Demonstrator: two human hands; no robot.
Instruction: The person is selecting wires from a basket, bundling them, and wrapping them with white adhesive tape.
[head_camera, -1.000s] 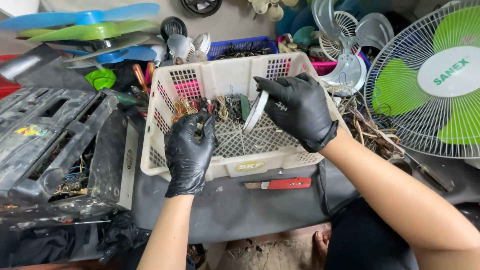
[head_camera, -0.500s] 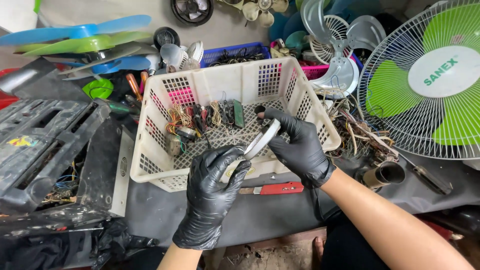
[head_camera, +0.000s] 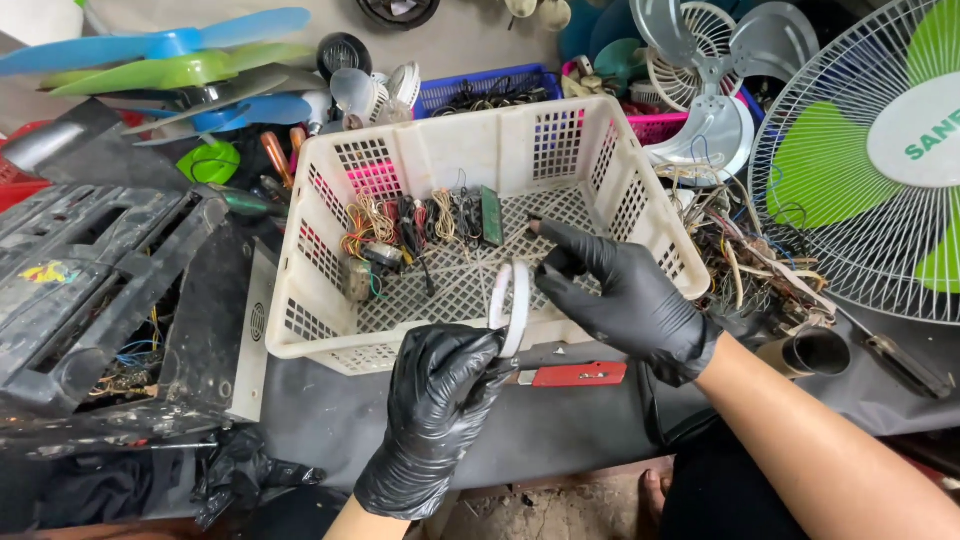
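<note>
Both hands wear black gloves. My left hand (head_camera: 435, 400) grips the lower edge of a white plastic ring (head_camera: 510, 305), held upright over the front rim of a white perforated basket (head_camera: 330, 340). My right hand (head_camera: 625, 295) hovers just right of the ring with its fingers spread, one fingertip close to the ring's upper edge. Inside the basket lie bundles of coloured wires and small electronic parts (head_camera: 415, 230) along the far side.
A red-and-grey flat tool (head_camera: 575, 374) lies in front of the basket. A black disassembled casing (head_camera: 100, 290) sits at left. Fan blades (head_camera: 170, 60), a green-bladed fan with wire guard (head_camera: 870, 160), tangled wires (head_camera: 750, 260) and a blue crate (head_camera: 480, 90) crowd the back and right.
The white ring has passed from my right hand to my left hand and come out of the basket toward its front rim. My right hand has let go and opened.
</note>
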